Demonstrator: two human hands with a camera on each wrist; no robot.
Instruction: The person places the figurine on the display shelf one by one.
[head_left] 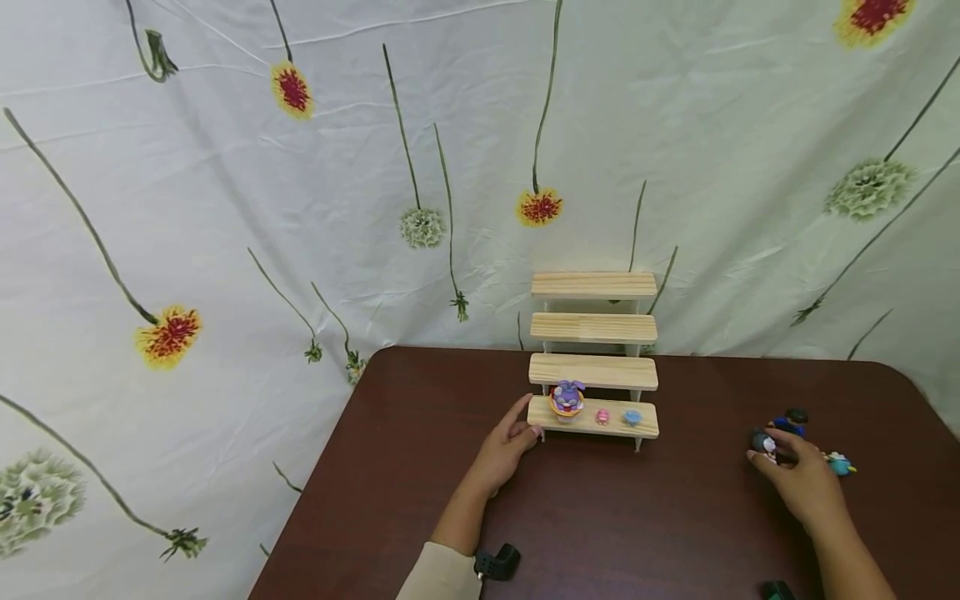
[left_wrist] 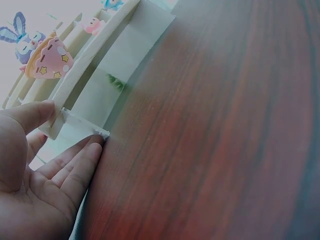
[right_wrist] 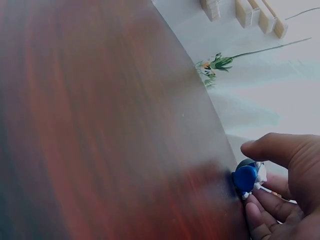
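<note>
In the head view, my left hand (head_left: 501, 454) holds the left end of the lowest step of a wooden stair-shaped display stand (head_left: 592, 368). In the left wrist view its thumb lies at the step's end, with fingertips by the clear leg (left_wrist: 85, 123). A purple rabbit figurine in a cup (head_left: 567, 399), a small pink figurine (head_left: 602, 417) and a small light-blue figurine (head_left: 633, 417) stand on that step. At the right, my right hand (head_left: 806, 475) pinches a small dark-and-white figurine (head_left: 763, 446) between thumb and fingers; its blue round part (right_wrist: 245, 178) shows in the right wrist view.
Beyond the right hand is a dark-haired figurine in blue (head_left: 791, 422). A teal-and-yellow figurine (head_left: 840, 463) lies to the right of it. The brown table (head_left: 600, 517) ends against a flower-patterned cloth (head_left: 337, 208). The stand's upper three steps hold no figurines.
</note>
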